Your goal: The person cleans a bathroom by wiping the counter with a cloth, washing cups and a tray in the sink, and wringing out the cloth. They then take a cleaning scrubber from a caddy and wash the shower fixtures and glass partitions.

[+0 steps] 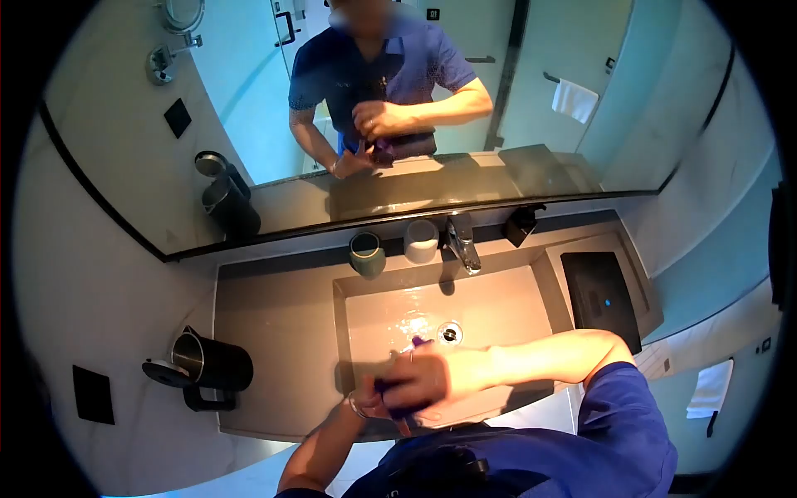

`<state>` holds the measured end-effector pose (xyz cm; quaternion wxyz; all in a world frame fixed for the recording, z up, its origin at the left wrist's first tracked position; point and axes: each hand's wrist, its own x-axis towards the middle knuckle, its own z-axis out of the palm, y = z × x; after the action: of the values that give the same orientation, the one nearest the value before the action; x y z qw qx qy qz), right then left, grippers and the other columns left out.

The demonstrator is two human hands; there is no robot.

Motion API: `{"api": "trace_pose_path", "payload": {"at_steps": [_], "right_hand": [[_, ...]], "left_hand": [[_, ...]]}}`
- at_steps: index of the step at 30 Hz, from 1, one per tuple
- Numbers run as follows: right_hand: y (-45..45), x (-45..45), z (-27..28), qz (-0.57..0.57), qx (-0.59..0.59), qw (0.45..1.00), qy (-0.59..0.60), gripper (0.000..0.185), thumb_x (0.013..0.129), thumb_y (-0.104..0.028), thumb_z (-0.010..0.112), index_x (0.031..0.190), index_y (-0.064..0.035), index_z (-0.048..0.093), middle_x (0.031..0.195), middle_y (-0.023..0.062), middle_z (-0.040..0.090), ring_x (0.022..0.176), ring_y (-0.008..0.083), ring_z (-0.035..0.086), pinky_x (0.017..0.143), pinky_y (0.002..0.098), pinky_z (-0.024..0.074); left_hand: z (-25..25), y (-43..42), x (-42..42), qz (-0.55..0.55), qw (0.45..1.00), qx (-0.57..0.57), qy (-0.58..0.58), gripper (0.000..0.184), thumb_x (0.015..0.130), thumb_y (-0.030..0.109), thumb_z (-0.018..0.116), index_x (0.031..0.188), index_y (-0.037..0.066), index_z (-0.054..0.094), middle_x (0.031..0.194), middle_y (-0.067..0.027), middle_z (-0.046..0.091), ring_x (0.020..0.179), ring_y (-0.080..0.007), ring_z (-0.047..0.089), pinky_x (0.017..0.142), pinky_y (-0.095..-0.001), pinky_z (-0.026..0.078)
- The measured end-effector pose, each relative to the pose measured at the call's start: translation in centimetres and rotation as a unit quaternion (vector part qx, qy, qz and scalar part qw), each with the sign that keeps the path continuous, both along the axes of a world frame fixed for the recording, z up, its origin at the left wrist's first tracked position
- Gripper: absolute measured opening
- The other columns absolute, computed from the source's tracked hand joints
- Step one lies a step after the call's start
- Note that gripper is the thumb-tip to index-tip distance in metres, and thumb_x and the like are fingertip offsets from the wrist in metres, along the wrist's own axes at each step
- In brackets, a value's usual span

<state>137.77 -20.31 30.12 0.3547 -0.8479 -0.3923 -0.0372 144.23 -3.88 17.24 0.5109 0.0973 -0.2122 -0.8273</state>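
Note:
My right hand (432, 378) reaches across from the right over the sink's front edge, blurred, its fingers curled on a dark purple cloth (404, 407). My left hand (371, 402) is at the cloth from the left, mostly covered by my right hand. A bracelet circles my left wrist. The cloth looks bunched between the two hands, and a purple end sticks up past my right hand's fingers. Under the hands is the grey-brown sink (490, 311), with wet, shiny patches and a round metal drain (449, 334).
Along the back stand a green cup (367, 255), a pale cup (422, 241), a chrome faucet (464, 245) and a black dispenser (521, 226). To the left is a black kettle (217, 365), lid raised. A black box (599, 295) lies right. A large mirror (531, 108) reflects me.

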Motion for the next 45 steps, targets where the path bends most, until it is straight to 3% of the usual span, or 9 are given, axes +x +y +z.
{"api": "trace_pose_path", "payload": {"at_steps": [7,12,18,25,27,29,30,33,45], "right_hand": [[2.0,-1.3,2.5,0.12,-0.11,0.976,-0.146,0.027,0.073,-0.018,0.049,0.098,-0.0069,0.052,0.086,0.0112,0.051,0.08,0.0253,0.054,0.068,0.0345,0.0438],[-1.7,0.2,3.4,-0.173,0.04,0.977,-0.119,0.036,0.065,-0.025,0.068,0.092,-0.0065,0.055,0.086,0.0106,0.053,0.08,0.0245,0.053,0.072,0.0352,0.0434],[-3.2,1.8,-1.7,-0.476,0.6,0.643,-0.027,0.028,0.076,-0.02,0.06,0.096,-0.0032,0.049,0.087,0.0094,0.056,0.077,0.0153,0.054,0.07,0.0276,0.0447],[-5.2,1.6,-1.8,-0.238,0.804,0.396,0.375,0.026,0.082,-0.033,0.051,0.08,-0.0076,0.052,0.075,0.0039,0.055,0.069,0.0166,0.056,0.065,0.0292,0.0486],[-7.7,1.8,-6.7,0.055,0.804,0.356,0.473,0.03,0.079,-0.029,0.056,0.097,-0.0055,0.053,0.09,0.0084,0.056,0.084,0.0188,0.055,0.076,0.0313,0.0476],[-8.4,0.0,-7.7,-0.125,0.574,0.762,0.273,0.044,0.075,-0.021,0.061,0.113,-0.0053,0.046,0.104,0.0106,0.052,0.1,0.0198,0.049,0.082,0.0339,0.0457],[-10.3,1.7,-11.4,-0.194,0.555,0.566,0.577,0.058,0.07,-0.012,0.063,0.123,-0.0067,0.038,0.112,0.011,0.046,0.112,0.02,0.041,0.088,0.0358,0.0422],[-9.7,3.5,-9.2,-0.082,0.494,0.454,0.737,0.019,0.078,-0.021,0.056,0.088,-0.0043,0.055,0.075,0.0057,0.055,0.067,0.0137,0.054,0.056,0.0273,0.0466],[-5.4,7.5,-24.0,-0.223,0.027,0.696,0.682,0.029,0.063,-0.03,0.06,0.077,-0.0044,0.065,0.073,0.0096,0.062,0.065,0.0212,0.057,0.059,0.034,0.0447]], "left_hand": [[6.8,-3.1,-2.2,0.26,0.944,0.186,-0.083,0.045,0.085,0.038,0.043,0.107,-0.001,0.049,0.107,-0.0133,0.055,0.097,-0.0254,0.054,0.082,-0.0381,0.045],[7.1,-6.6,2.4,0.493,0.856,0.147,0.052,0.033,0.087,0.028,0.04,0.103,0.002,0.053,0.098,-0.0131,0.059,0.088,-0.0246,0.057,0.085,-0.0384,0.043],[9.6,-11.4,3.0,0.687,0.717,0.015,-0.117,0.029,0.075,-0.004,0.055,0.103,0.004,0.048,0.104,-0.0106,0.053,0.092,-0.0182,0.052,0.083,-0.0309,0.044],[10.6,-13.2,0.8,0.73,0.407,-0.114,-0.537,0.016,0.063,0.001,0.068,0.07,0.005,0.054,0.081,-0.0113,0.058,0.074,-0.022,0.06,0.065,-0.0304,0.048],[11.5,-12.7,0.4,0.661,0.429,-0.145,-0.598,0.017,0.06,0.002,0.071,0.068,0.005,0.055,0.079,-0.0107,0.056,0.073,-0.0219,0.058,0.067,-0.031,0.047],[11.4,-12.4,0.5,0.579,0.428,-0.207,-0.662,0.018,0.058,0.01,0.074,0.064,0.008,0.058,0.075,-0.008,0.056,0.07,-0.0198,0.057,0.064,-0.0296,0.047],[11.3,-12.3,0.0,0.566,0.375,-0.245,-0.692,0.019,0.056,0.014,0.075,0.061,0.009,0.057,0.073,-0.007,0.056,0.068,-0.019,0.057,0.061,-0.0292,0.047],[10.6,-13.5,-1.5,0.569,0.318,-0.36,-0.667,0.022,0.055,0.017,0.072,0.054,0.01,0.052,0.063,-0.0039,0.054,0.062,-0.0183,0.055,0.051,-0.0271,0.045],[-8.2,-15.0,-2.5,0.283,0.341,-0.356,-0.823,0.011,0.067,0.019,0.051,0.065,0.008,0.054,0.065,-0.0081,0.051,0.057,-0.0204,0.053,0.047,-0.0306,0.043]]}}
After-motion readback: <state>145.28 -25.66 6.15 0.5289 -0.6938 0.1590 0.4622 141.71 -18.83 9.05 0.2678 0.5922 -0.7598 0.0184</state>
